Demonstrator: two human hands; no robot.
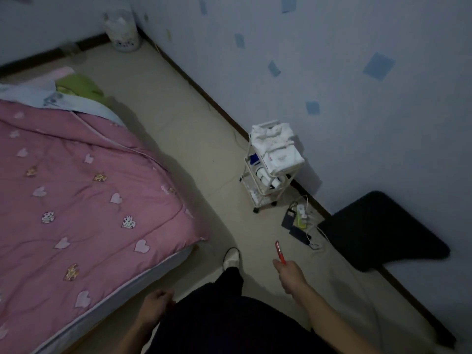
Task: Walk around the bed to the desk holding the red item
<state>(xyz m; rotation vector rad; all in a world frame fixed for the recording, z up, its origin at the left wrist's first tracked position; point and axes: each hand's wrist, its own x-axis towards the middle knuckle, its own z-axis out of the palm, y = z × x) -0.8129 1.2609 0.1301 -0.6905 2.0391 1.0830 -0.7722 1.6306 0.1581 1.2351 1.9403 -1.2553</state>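
Note:
My right hand [290, 275] grips a red pen [279, 252] that points up and away over the pale floor. My left hand [155, 304] hangs at my side near the corner of the bed [166, 269], fingers loosely curled and holding nothing. Between the hands are my dark trousers [229, 310] and one white shoe [231, 258] stepping forward.
A pink heart-patterned quilt [76, 195] covers the bed at left. A small white trolley [270, 167] with folded cloths stands by the wall. A power strip with phones and cables [301, 223] lies on the floor. A dark seat [383, 231] sits right. A white bin [122, 29] occupies the far corner.

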